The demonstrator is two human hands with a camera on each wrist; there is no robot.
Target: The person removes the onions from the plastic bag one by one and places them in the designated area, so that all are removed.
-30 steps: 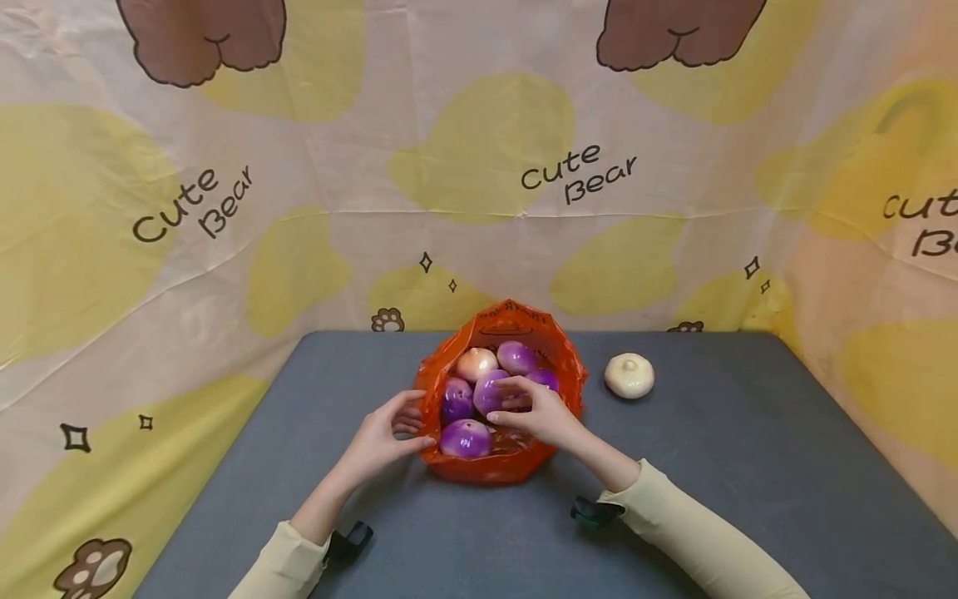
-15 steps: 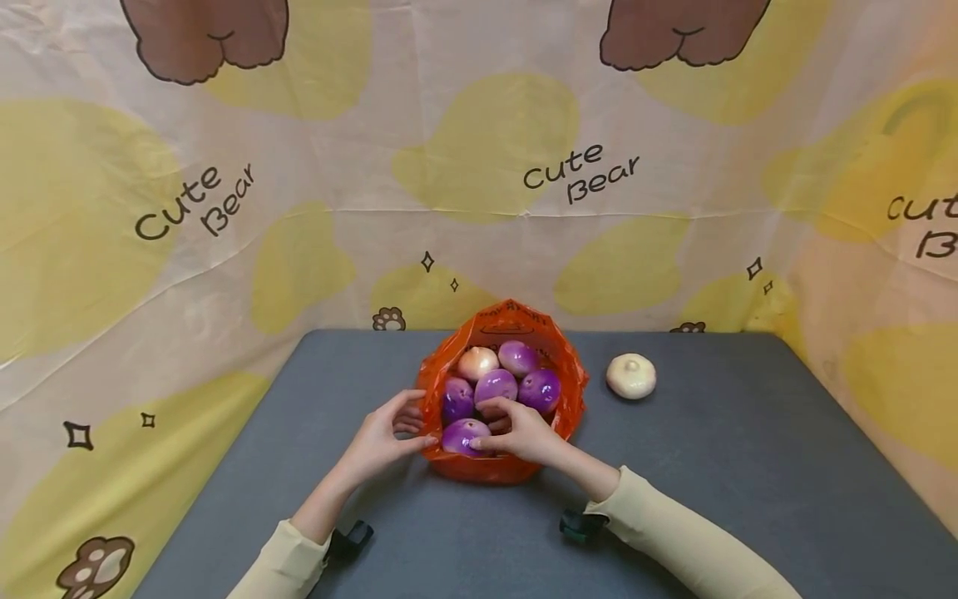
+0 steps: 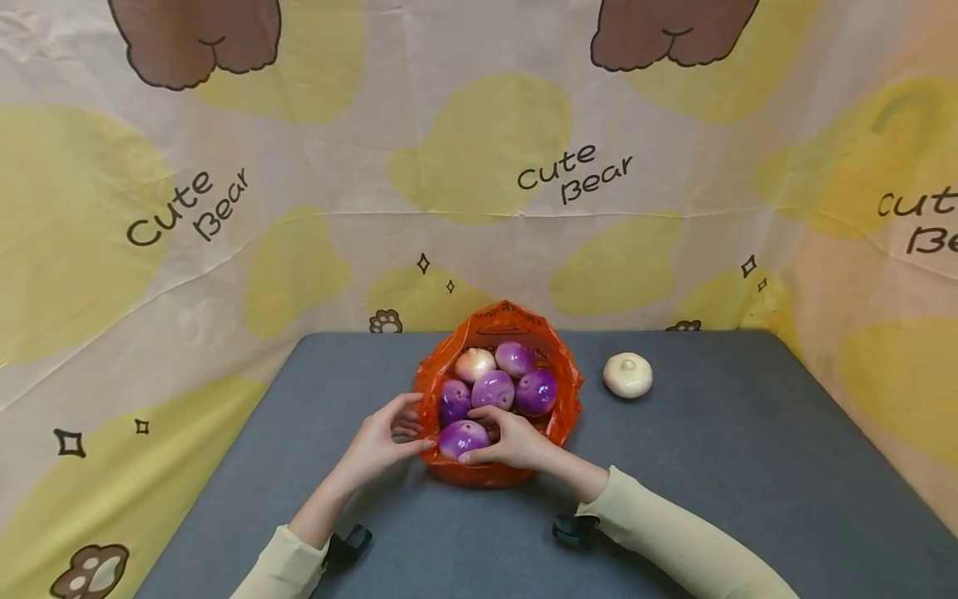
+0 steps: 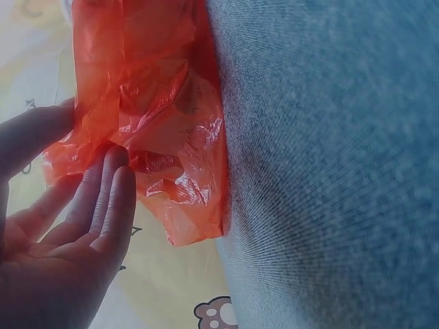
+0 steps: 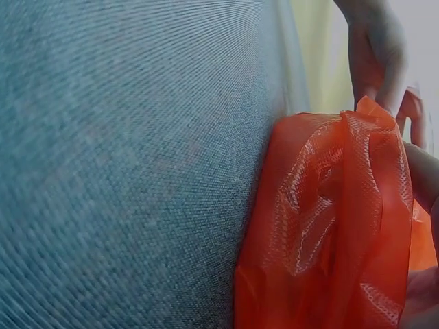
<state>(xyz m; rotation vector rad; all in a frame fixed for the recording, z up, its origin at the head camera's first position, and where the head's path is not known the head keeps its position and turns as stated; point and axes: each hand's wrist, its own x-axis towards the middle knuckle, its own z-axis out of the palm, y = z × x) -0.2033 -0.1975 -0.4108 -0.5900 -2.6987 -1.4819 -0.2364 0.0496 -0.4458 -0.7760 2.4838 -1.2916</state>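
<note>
An orange-red plastic bag (image 3: pixel 479 476) stands with its mouth towards me. Inside lie several glossy purple onions (image 3: pixel 536 393) and one pale tan onion (image 3: pixel 475 364). My left hand (image 3: pixel 382 437) holds the bag's left rim, thumb at the edge and fingers along the outside; in the left wrist view the fingers (image 4: pixel 118 205) lie against the thin plastic. Reaching over the front rim, my right hand (image 3: pixel 516 441) grips the frontmost purple onion (image 3: pixel 464 439) from its right side, thumb in front and fingers behind. In the right wrist view the bag (image 5: pixel 322 226) hides most of that hand.
A whitish, flattened round vegetable (image 3: pixel 628 375) with a small knob on top rests on the grey table (image 3: pixel 688 449), right of the bag. A printed cloth (image 3: pixel 479 166) hangs behind the table and along both its sides.
My right hand has drawn back from over the middle onions, moving left and towards me to the front onion, where its fingers close around it. My left hand stays at the rim.
</note>
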